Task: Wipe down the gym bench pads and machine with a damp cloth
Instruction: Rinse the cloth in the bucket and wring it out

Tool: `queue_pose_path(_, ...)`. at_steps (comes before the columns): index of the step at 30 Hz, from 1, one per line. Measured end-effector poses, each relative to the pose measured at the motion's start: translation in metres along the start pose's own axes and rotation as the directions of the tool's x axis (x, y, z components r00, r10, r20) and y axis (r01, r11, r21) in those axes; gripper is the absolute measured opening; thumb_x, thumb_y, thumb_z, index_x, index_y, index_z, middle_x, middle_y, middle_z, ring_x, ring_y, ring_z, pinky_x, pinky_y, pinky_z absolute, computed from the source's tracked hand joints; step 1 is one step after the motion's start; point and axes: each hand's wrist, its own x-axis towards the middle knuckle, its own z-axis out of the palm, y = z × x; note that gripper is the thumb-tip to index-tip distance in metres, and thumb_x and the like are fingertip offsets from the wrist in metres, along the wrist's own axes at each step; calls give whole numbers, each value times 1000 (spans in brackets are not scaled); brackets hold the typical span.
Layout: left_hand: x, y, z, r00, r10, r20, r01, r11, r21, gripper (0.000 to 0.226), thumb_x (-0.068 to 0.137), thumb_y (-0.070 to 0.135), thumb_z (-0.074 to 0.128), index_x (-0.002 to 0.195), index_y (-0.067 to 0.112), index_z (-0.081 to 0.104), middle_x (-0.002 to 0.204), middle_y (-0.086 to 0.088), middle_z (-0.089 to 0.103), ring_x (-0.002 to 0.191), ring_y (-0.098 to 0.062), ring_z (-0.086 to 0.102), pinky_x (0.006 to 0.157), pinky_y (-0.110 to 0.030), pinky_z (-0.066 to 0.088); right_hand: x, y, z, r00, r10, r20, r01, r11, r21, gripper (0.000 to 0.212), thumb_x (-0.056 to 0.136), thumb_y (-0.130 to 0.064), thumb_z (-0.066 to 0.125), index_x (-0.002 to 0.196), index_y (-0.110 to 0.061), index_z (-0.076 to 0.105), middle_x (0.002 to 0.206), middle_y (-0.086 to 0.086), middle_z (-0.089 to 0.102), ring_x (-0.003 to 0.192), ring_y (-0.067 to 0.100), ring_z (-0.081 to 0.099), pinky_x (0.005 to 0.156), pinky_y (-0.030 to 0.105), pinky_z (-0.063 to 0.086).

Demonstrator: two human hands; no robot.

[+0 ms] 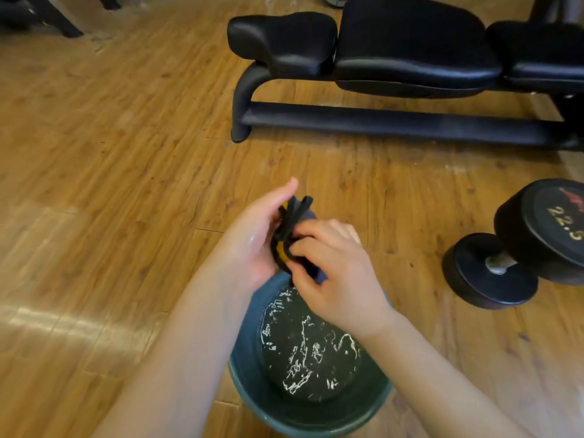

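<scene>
Head view, dumbbell (518,245) right of basin (252,311)

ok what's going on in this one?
A person is holding a dark bunched-up cloth in both hands over a green basin of water on the wooden floor. The left hand cups it; the right hand pinches its folds. The bench beyond is not being touched yet. A dumbbell lies to the right.
</scene>
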Motion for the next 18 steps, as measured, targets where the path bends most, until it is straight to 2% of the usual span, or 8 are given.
queue_pose_path(2,3,-1,-2,994,104,-43,-100,991,88,17,89,11,54,73,9,53,57,-1,55,50,-11,54,48,-17,45,1,0,-3,995,-53,84,55,998,-21,11,77,-15,64,84,-9,69,97,-1,66,91,17,53,78,29,36)
queue_pose_path(4,6,1,-7,974,214,-79,-200,968,153,22,88,-7,45,75,7,54,63,-6,59,52,-12,57,50,-17,47,0,-1,-5,996,-36,79,27,993,112,19,81,-18,58,82,-4,71,93,3,68,87,17,59,77,25,42)
queue_pose_path(7,4,10,-17,959,269,90,-281,947,153,27,86,-11,41,97,2,62,85,-15,68,73,-22,67,65,-28,55,6,14,-13,954,293,-62,-239,870,432,12,81,-17,61,78,-13,71,91,-1,67,88,2,62,79,14,46)
queue_pose_path(9,-1,15,-22,936,270,225,-308,939,155,33,79,-10,47,107,2,61,92,-14,70,81,-24,67,69,-30,55,10,31,-19,883,468,-38,-374,751,544,9,78,-17,67,85,-24,67,104,-3,62,94,-4,58,80,13,46)
queue_pose_path(12,-1,17,-29,907,300,296,-364,911,193,45,62,-7,41,99,6,64,85,-7,71,77,-17,67,65,-23,53,12,52,-18,844,503,184,-520,687,507,59,71,-26,72,120,-48,47,134,-16,44,124,-3,43,97,22,41)
queue_pose_path(14,1,17,-33,904,333,269,-397,888,232,49,55,-8,37,94,7,64,81,-5,70,74,-15,65,63,-23,50,10,59,-11,825,446,347,-561,721,407,87,64,-29,80,126,-62,28,139,-23,38,133,1,35,107,25,31)
queue_pose_path(16,-2,20,-35,894,353,277,-419,877,237,53,53,-9,34,93,7,64,81,-5,70,72,-14,65,60,-21,48,10,64,-9,790,430,437,-583,747,319,80,65,-14,83,118,-55,41,121,-23,52,118,-6,46,101,18,33)
queue_pose_path(18,-5,25,-38,891,367,269,-428,876,223,54,52,-11,31,89,8,66,78,-4,69,66,-12,65,55,-17,47,14,67,-16,741,471,479,-647,691,322,49,66,0,81,94,-35,61,88,-21,63,81,-14,56,78,12,43)
